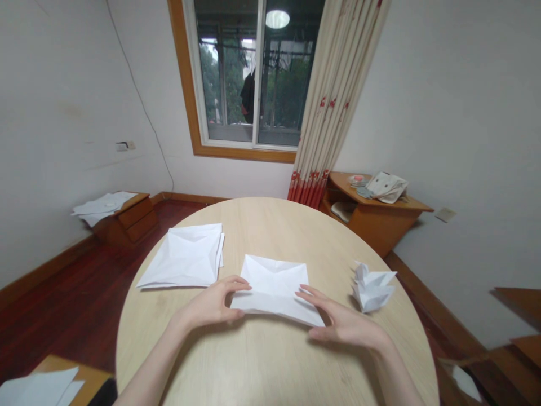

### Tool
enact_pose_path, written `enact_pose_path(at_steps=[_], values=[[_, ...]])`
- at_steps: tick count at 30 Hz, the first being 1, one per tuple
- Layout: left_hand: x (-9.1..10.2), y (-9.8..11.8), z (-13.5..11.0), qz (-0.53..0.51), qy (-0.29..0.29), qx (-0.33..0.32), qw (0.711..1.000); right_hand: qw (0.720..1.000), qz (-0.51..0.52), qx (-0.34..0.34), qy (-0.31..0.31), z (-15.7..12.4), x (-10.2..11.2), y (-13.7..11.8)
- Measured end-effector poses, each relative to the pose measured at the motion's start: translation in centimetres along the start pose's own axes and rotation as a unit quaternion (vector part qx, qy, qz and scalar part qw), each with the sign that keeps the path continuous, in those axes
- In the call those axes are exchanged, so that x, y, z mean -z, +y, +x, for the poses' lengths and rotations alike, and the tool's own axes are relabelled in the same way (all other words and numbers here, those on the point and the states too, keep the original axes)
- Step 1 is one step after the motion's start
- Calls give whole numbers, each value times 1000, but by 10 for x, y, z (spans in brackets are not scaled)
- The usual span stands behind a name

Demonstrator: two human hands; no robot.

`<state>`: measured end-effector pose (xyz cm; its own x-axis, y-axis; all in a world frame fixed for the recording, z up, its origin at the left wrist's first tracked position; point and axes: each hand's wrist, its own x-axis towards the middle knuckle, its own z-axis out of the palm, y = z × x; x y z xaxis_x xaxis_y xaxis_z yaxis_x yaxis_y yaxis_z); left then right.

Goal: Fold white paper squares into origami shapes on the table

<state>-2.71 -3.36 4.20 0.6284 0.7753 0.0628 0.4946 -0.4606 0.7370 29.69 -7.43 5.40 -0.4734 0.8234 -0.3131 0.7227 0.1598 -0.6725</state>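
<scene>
A creased white paper sheet (274, 285) lies on the round wooden table (270, 231) in front of me. My left hand (213, 304) grips its near left edge, fingers curled over the top and thumb under. My right hand (342, 324) holds the near right corner, fingers stretched along the paper and thumb beneath. The near edge of the sheet is lifted slightly off the table.
A stack of creased white sheets (183, 256) lies to the left on the table. A folded paper figure (372, 287) stands at the right. Low wooden cabinets stand by the left wall (127, 217) and by the curtain (376, 217). More paper (38, 386) sits at the bottom left.
</scene>
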Motion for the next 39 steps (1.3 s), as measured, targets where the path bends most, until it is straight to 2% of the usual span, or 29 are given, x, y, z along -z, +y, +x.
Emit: enact_pose_path(at_steps=[4,8,17,25,29,34,39], values=[[-1,-2,1,5,30,-7,1000,998,2,13,58,1,-2,8],[-2,-3,2,12,85,-24,996,992,2,28,123,1,-2,8],[-1,-1,2,31,174,-92,980,976,0,56,212,3,-3,8],[0,-2,2,17,252,-169,953,962,36,105,250,5,0,1],[2,1,3,2,267,-195,944,958,77,129,246,5,2,-1],[1,-1,4,-12,259,-188,947,955,80,132,252,8,2,1],[-6,-9,6,16,268,-164,949,951,66,122,276,11,0,0]])
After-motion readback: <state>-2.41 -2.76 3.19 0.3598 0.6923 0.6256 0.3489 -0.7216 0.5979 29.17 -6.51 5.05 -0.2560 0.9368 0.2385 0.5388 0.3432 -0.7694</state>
